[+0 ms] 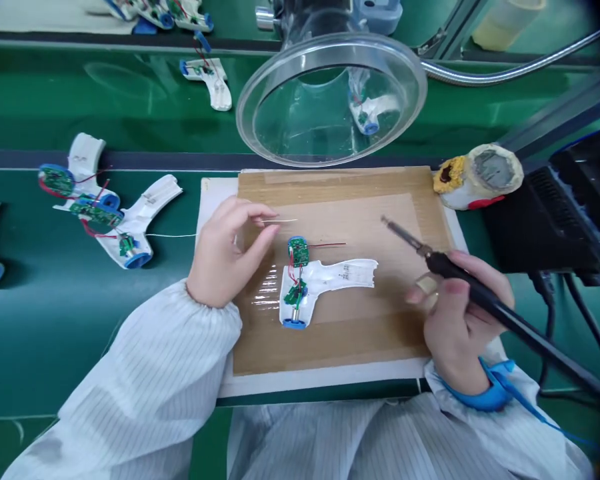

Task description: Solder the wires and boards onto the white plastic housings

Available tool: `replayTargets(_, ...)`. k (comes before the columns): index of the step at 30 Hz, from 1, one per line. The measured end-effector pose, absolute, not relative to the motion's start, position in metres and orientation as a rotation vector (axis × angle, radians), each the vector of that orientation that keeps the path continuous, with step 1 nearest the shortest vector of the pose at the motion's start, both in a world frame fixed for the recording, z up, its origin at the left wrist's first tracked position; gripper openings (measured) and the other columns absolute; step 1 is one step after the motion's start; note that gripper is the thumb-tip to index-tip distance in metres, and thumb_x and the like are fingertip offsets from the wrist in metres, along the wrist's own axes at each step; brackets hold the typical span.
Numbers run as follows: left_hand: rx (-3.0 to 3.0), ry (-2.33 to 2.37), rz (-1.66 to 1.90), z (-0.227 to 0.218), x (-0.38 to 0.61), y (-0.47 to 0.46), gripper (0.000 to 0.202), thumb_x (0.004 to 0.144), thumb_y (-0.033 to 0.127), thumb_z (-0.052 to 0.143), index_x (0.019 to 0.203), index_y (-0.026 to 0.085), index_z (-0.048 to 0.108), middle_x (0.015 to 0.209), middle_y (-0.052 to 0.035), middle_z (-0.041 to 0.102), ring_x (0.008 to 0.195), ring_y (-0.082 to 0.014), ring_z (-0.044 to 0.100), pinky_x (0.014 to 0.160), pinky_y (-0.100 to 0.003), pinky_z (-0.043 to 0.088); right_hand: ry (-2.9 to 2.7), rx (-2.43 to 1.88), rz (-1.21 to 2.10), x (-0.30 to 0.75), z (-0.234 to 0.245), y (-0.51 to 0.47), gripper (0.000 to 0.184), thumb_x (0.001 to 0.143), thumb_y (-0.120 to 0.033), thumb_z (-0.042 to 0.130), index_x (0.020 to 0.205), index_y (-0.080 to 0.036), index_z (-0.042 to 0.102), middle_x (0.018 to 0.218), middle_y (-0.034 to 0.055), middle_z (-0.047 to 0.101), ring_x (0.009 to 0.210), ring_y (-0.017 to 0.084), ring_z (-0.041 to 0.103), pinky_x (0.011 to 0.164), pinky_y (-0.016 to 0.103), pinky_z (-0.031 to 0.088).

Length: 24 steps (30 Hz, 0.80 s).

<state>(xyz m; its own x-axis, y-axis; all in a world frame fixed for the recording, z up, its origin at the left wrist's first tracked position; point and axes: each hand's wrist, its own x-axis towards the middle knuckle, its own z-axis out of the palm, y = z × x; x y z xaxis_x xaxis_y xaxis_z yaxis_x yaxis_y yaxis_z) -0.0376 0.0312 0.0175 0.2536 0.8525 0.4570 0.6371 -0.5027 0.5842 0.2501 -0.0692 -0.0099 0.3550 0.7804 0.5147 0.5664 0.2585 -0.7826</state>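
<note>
Between thumb and index finger, my left hand [233, 250] pinches a thin solder wire [286, 221], whose end points right above the cardboard. The wire also trails off leftward behind the hand. In my right hand [460, 327] is a soldering iron [443, 267], its tip up and to the left, apart from everything. On the cardboard [380, 340] between the hands lies a white plastic housing half [337, 275] with blue round ends. A green circuit board [299, 253] sits at its upper end, and a loose red wire [333, 245] sticks out rightward from it.
Similar housings with boards [145, 207] lie at the left, and another [213, 80] on the back ledge. A clear fume hood [330, 153] hangs over the back. At right stand a tip-cleaning pot with yellow sponge [450, 175] and a black box [525, 227] with cables.
</note>
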Motion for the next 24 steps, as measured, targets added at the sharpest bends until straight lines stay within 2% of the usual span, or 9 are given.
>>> replayTargets(2,2.162,1.381,1.054,0.014,-0.041,0.033,0.010,0.099,0.022,0.066,0.106,0.021,0.073,0.090,-0.0008,0.069,0.088,-0.0175,0.068,0.091,-0.034,0.057,-1.488,-1.468,0.306,0.249,-0.009,-0.066,0.024,0.107,-0.034,0.064,0.130,-0.028,0.069,0.114,0.0046,0.081,0.098,0.024,0.081,0.094,0.041,0.064)
replayTargets(4,2.105,1.359,1.025,0.010,-0.042,0.033,0.013,0.101,0.024,0.063,0.104,0.019,0.074,0.088,-0.0012,0.071,0.084,-0.0169,0.068,0.086,-0.032,0.057,-1.696,-1.446,0.389,0.248,-0.008,-0.063,0.035,0.103,-0.030,0.071,0.137,-0.028,0.065,0.125,0.0050,0.080,0.122,0.026,0.076,0.109,0.043,0.060)
replayTargets(8,2.225,1.401,0.874,0.009,-0.045,0.032,0.025,0.106,0.025,0.053,0.114,0.016,0.074,0.103,-0.0077,0.078,0.096,-0.0223,0.071,0.093,-0.038,0.058,-1.932,-1.395,0.364,0.248,-0.011,-0.058,0.059,0.096,-0.034,0.082,0.148,-0.032,0.056,0.137,0.0048,0.076,0.124,0.027,0.075,0.106,0.043,0.064)
replayTargets(11,2.368,1.464,0.792,0.014,-0.049,0.028,0.036,0.100,0.014,0.051,0.132,0.014,0.069,0.131,-0.0146,0.072,0.122,-0.0293,0.066,0.105,-0.046,0.055,-1.950,-1.395,0.304,0.249,-0.014,-0.056,0.060,0.095,-0.032,0.083,0.148,-0.033,0.056,0.132,0.0036,0.078,0.117,0.027,0.078,0.101,0.040,0.066)
replayTargets(13,2.353,1.425,0.848,0.017,-0.047,0.024,0.043,0.096,0.010,0.051,0.136,0.015,0.066,0.141,-0.0150,0.066,0.132,-0.0299,0.062,0.105,-0.045,0.056,-1.944,-1.392,0.272,0.249,-0.015,-0.056,0.058,0.095,-0.031,0.083,0.147,-0.034,0.058,0.130,0.0033,0.079,0.113,0.026,0.079,0.096,0.038,0.068)
replayTargets(16,2.212,1.303,0.915,0.019,-0.038,0.019,0.036,0.101,0.017,0.054,0.134,0.017,0.067,0.129,-0.0119,0.071,0.105,-0.0222,0.070,0.092,-0.038,0.059,-1.889,-1.391,0.265,0.251,-0.020,-0.058,0.062,0.090,-0.030,0.088,0.145,-0.034,0.060,0.130,0.0033,0.079,0.112,0.027,0.080,0.098,0.041,0.069)
replayTargets(19,2.155,1.168,0.726,0.016,-0.028,0.016,0.038,0.105,0.029,0.057,0.139,0.015,0.066,0.109,-0.0090,0.075,0.074,-0.0162,0.065,0.079,-0.033,0.056,-1.798,-1.385,0.371,0.252,-0.023,-0.062,0.070,0.085,-0.026,0.092,0.146,-0.036,0.059,0.134,0.0031,0.077,0.119,0.030,0.078,0.107,0.051,0.066)
replayTargets(21,2.134,1.132,0.669,0.015,-0.024,0.015,0.037,0.105,0.030,0.056,0.135,0.014,0.070,0.097,-0.0076,0.074,0.073,-0.0167,0.063,0.073,-0.031,0.053,-1.734,-1.341,0.452,0.252,-0.021,-0.064,0.073,0.084,-0.021,0.093,0.147,-0.037,0.059,0.136,0.0021,0.076,0.122,0.029,0.076,0.108,0.051,0.066)
replayTargets(24,1.900,1.120,0.801,0.018,-0.023,0.015,0.028,0.103,0.029,0.057,0.119,0.015,0.077,0.085,-0.0046,0.071,0.068,-0.0152,0.059,0.062,-0.028,0.046,-1.634,-1.249,0.560,0.249,-0.008,-0.065,0.075,0.082,-0.014,0.093,0.145,-0.038,0.061,0.137,-0.0003,0.075,0.121,0.025,0.077,0.109,0.042,0.066)
